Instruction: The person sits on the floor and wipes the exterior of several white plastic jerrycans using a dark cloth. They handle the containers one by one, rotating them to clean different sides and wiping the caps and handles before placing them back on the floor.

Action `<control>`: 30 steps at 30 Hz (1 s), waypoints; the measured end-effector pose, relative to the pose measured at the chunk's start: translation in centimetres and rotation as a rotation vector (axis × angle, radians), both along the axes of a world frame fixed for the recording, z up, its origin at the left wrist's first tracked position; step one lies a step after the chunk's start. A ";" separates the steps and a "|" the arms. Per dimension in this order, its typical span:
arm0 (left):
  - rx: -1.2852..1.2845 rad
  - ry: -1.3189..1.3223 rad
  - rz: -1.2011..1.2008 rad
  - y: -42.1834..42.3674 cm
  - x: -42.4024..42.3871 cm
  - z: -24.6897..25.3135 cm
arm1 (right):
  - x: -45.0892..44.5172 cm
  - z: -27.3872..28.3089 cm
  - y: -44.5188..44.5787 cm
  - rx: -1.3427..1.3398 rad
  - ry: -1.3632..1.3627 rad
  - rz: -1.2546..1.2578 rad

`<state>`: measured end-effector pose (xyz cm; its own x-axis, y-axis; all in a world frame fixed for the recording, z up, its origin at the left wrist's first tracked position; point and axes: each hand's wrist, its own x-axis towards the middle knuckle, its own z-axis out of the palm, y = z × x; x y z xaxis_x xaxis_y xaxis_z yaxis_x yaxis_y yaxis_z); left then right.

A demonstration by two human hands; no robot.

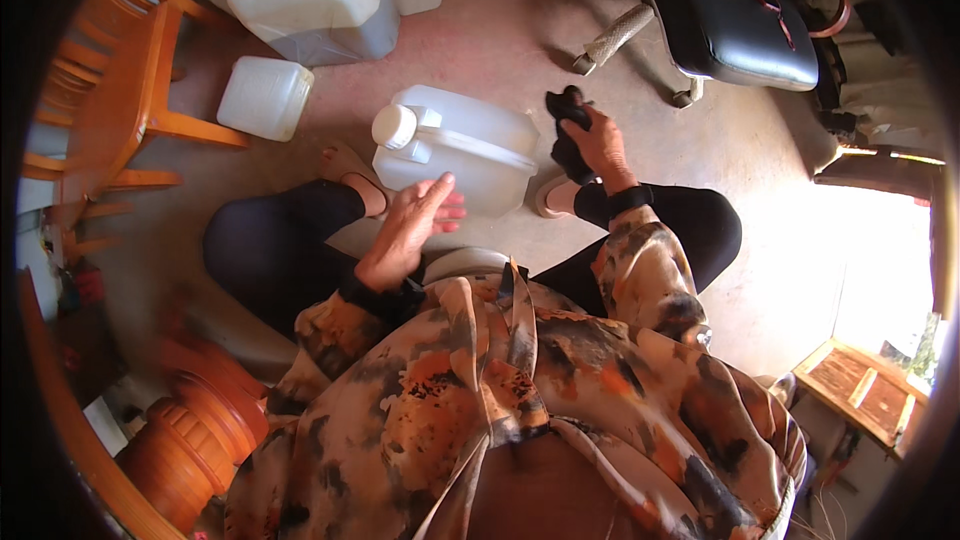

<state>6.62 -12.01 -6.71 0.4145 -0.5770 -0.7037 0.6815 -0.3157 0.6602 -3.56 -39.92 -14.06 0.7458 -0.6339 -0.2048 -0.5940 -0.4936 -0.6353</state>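
A translucent white plastic jerrycan [469,142] lies on the floor between my feet. Its white screw cap [394,126] points to the left, and a moulded handle runs along its upper face. My right hand [600,142] grips a crumpled black cloth [568,131], to the right of the jerrycan and apart from it. My left hand [416,225] holds nothing, its fingers spread near the jerrycan's close side. Whether those fingertips touch the plastic I cannot tell.
A small white plastic container [264,99] and a large jerrycan [315,0] with a red strap stand at the upper left. Beside them is an orange wooden chair [112,112]. A black-seated office chair [727,22] occupies the upper right. Bright light enters through a doorway [877,255].
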 end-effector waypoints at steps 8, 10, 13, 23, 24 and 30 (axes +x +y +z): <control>-0.124 0.088 0.741 -3.7 2.9 -5.0 | 0.0 2.2 6.3 0.006 -0.303 0.559; -0.004 -0.087 0.728 -4.0 2.1 -3.4 | 0.1 2.3 6.3 0.163 -0.347 0.448; -0.009 -0.204 0.363 -4.8 -0.5 0.0 | 1.3 2.5 4.8 0.410 -0.304 0.042; 0.022 -0.960 0.024 0.7 -2.4 4.6 | 3.0 10.3 4.7 -0.165 -0.644 0.350; -0.006 -1.014 -0.011 1.9 -2.4 5.2 | 3.4 8.4 3.4 -0.145 -0.499 0.234; 0.017 -1.249 -0.051 4.7 -0.3 5.0 | 3.7 4.6 -0.7 0.001 -0.079 -0.004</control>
<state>6.34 -7.29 -1.68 0.7813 -0.6067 0.1465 -0.4203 -0.3379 0.8421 0.12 -40.62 -9.42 0.7570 -0.6367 -0.1466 -0.5443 -0.4904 -0.6807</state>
